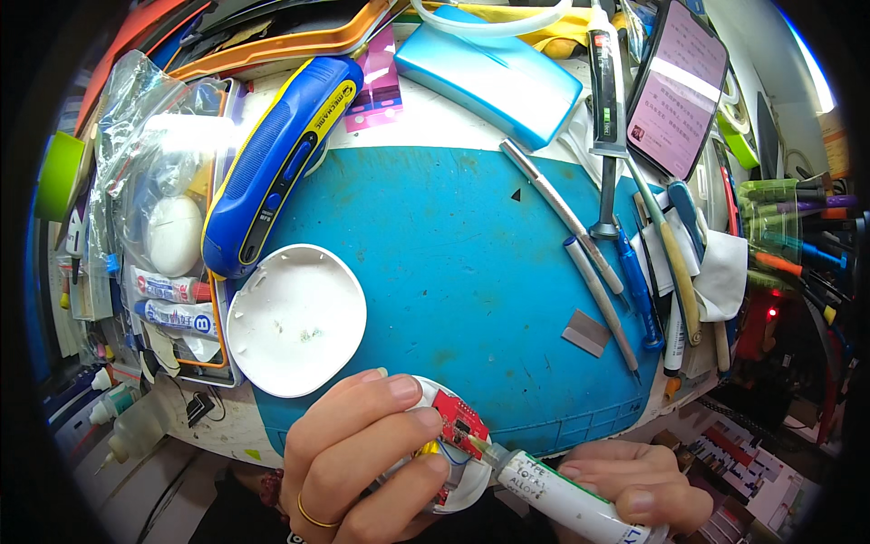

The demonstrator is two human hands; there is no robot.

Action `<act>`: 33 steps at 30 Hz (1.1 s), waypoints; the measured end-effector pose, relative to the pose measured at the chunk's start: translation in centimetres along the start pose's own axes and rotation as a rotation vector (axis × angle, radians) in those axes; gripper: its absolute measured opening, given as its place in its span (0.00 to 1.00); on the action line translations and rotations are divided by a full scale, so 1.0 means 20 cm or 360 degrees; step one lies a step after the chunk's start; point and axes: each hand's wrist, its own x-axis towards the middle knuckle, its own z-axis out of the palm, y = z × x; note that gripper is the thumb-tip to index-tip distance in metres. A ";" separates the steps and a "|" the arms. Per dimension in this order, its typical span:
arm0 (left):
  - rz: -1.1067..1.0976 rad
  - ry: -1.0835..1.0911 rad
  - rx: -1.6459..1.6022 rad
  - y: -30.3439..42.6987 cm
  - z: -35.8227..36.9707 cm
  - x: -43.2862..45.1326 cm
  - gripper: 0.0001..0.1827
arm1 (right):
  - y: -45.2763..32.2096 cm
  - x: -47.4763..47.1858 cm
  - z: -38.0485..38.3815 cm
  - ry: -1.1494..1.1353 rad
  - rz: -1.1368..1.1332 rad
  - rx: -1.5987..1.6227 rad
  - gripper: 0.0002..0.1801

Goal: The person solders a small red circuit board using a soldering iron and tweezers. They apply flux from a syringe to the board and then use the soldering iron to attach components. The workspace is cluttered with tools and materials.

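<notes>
Low in the head view, my left hand (360,452) grips a rounded white plastic housing (476,488). Inside the housing is a red circuit board (454,413) with a small black chip. A blue wire and something yellow show partly behind my fingers. My right hand (635,479) holds a white paste syringe (561,496) that bears writing. The syringe's narrow tip is at the board's lower right edge; whether it touches cannot be told. A white plastic shell (299,319), hollow side up with bits inside, lies left of my hands.
A blue work mat (428,272) covers the bench. On the left lie a blue-and-yellow Mechanic tool (282,166) and a clear box with glue tubes (177,316). At right are a knurled metal handle (561,207), a blue screwdriver (639,292) and a phone (680,88).
</notes>
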 end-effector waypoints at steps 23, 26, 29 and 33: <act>0.0017 -0.0046 -0.0022 -0.01 -0.02 0.00 0.36 | 0.01 -0.01 0.02 0.0102 -0.0015 0.0040 0.34; 0.0013 -0.0048 -0.0019 -0.01 -0.02 0.00 0.36 | 0.01 -0.02 0.02 0.0112 0.0022 0.0073 0.34; 0.0012 -0.0009 -0.0005 0.00 0.00 0.00 0.35 | 0.00 -0.01 0.01 0.0090 0.0019 0.0060 0.34; -0.0006 -0.0004 -0.0002 0.00 0.00 0.00 0.35 | 0.01 0.02 0.02 0.0092 -0.0048 -0.0043 0.35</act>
